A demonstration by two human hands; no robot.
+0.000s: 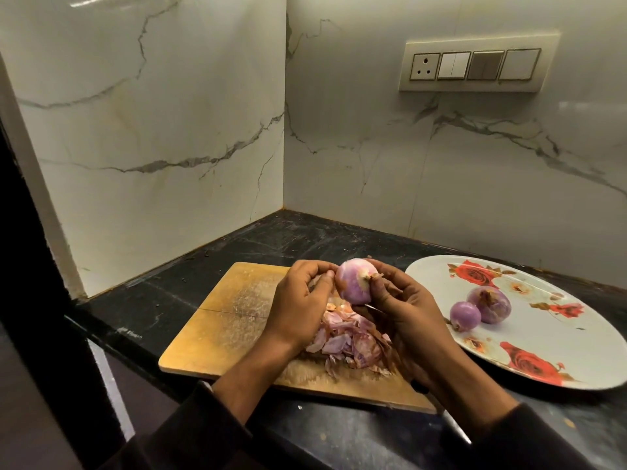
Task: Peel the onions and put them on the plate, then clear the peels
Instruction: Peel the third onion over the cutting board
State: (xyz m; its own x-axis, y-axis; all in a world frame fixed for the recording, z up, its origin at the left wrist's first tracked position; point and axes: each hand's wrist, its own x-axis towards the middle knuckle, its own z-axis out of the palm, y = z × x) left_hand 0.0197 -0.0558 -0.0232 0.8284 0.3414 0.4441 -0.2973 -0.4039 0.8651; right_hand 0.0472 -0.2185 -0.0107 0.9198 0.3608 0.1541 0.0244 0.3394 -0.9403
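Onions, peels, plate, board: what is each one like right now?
Held onion: mostly peeled, gripped by left hand and right hand above the board.
Plate onions: two, peeled, touching.
Plate: on the counter, holding those two.
Peels: piled on the board.
Cutting board: flat on the counter.

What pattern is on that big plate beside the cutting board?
The plate is white with red roses and small leaves, seen best in the head view.
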